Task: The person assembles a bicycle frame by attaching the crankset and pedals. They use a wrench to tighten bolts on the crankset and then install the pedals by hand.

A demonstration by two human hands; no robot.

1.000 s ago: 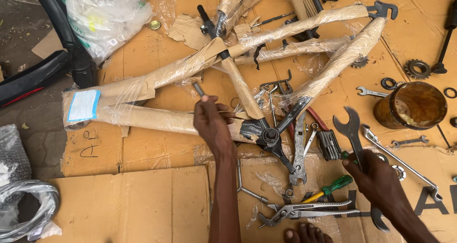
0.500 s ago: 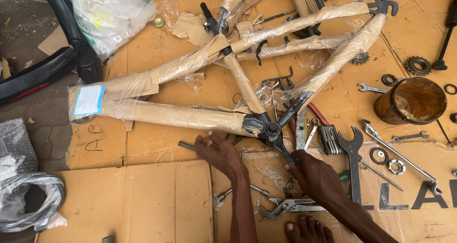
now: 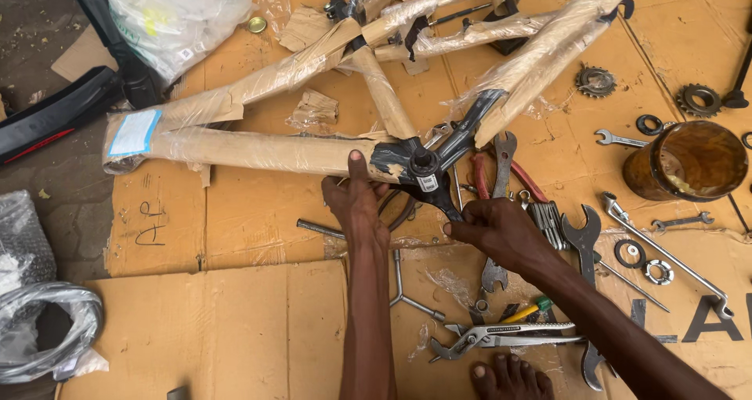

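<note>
On the cardboard-covered floor (image 3: 235, 322) we find the bicycle frame (image 3: 258, 149) lying flat, its tubes wrapped in brown paper and film. Our left hand (image 3: 356, 200) presses on the down tube beside the bottom bracket (image 3: 423, 165), fingers spread, gripping nothing. Our right hand (image 3: 497, 231) pinches the dark frame end just below that bracket. We judge unwrapping barely begun: only the bracket area is bare. Spanners (image 3: 583, 239) and pliers (image 3: 501, 336) lie near, untouched.
</note>
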